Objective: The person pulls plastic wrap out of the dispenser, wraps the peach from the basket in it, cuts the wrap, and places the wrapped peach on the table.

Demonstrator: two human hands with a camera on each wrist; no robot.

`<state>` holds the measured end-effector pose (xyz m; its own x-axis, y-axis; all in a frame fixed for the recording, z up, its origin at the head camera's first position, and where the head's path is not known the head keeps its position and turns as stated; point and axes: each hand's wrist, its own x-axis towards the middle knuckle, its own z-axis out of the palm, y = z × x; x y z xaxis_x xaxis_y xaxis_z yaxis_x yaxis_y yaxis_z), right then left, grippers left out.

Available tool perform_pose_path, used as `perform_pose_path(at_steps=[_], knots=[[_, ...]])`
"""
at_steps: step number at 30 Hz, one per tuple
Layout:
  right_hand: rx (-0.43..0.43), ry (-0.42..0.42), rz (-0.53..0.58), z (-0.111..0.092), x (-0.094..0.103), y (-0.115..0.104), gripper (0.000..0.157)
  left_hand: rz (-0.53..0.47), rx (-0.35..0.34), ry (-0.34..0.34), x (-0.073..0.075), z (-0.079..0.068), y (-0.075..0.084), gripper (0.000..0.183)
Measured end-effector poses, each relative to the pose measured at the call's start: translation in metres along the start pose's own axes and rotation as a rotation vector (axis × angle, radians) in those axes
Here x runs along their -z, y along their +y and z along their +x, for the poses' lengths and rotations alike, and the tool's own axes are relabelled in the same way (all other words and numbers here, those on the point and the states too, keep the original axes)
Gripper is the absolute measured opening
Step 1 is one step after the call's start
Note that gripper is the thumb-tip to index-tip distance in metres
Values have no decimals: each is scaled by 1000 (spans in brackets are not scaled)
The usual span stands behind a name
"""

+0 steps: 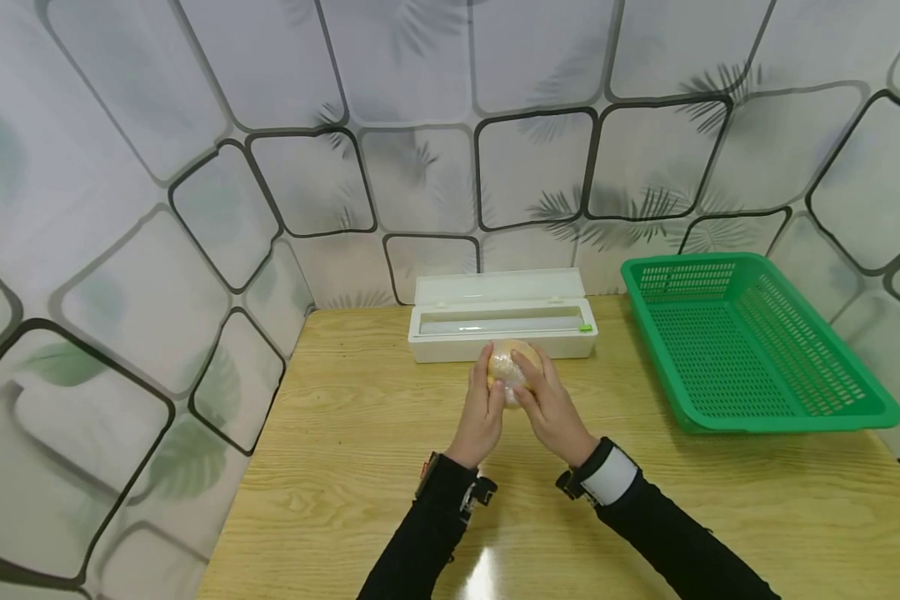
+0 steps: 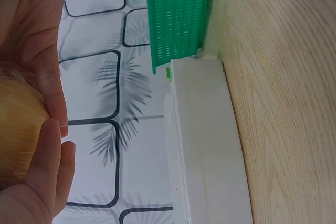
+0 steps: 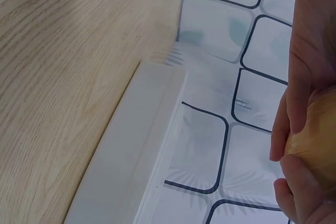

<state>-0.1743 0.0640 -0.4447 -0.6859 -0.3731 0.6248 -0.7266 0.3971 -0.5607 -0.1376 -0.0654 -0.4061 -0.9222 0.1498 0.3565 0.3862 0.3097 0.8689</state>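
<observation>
A round yellowish thing point(image 1: 507, 363) wrapped in shiny cling film is held up between both hands, just in front of the dispenser. My left hand point(image 1: 482, 418) grips its left side, thumb on the near face. From the other side my right hand point(image 1: 555, 410) curls its fingers and thumb around it. Both wrist views show the wrapped thing point(image 2: 18, 129) only in part, cut off by the frame edge. Behind the hands stands a white cling film dispenser point(image 1: 450, 348), its lid raised and a roll point(image 1: 510, 325) lying inside. A small green slider point(image 1: 586, 328) sits at its right end.
A green plastic basket point(image 1: 765, 350) stands on the right of the wooden table point(image 1: 330, 467). Patterned cloth point(image 1: 420, 183) hangs behind and to the left, close to the table's back edge.
</observation>
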Motion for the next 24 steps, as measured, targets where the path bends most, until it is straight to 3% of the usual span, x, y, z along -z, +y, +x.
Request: perform_pose_path(at_steps=[7,12,15,18,21,24], knots=[[-12,-5,15,-1,-2,-1,44,-10,30,-8,1,-1,1,45],[-39,-18,278,-2,10,3,41,-20,9,-36,3,3,2,49],[-64,-17,441,3,22,5,40,-118,13,-17,5,7,2,57],[-141,-64,504,8,31,5,52,-237,27,2,9,8,2,58],[-211,-125,464,10,35,5,71,-291,41,-33,13,7,3,53],[-232,-166,374,11,37,4,72,-250,41,-125,17,6,6,60]])
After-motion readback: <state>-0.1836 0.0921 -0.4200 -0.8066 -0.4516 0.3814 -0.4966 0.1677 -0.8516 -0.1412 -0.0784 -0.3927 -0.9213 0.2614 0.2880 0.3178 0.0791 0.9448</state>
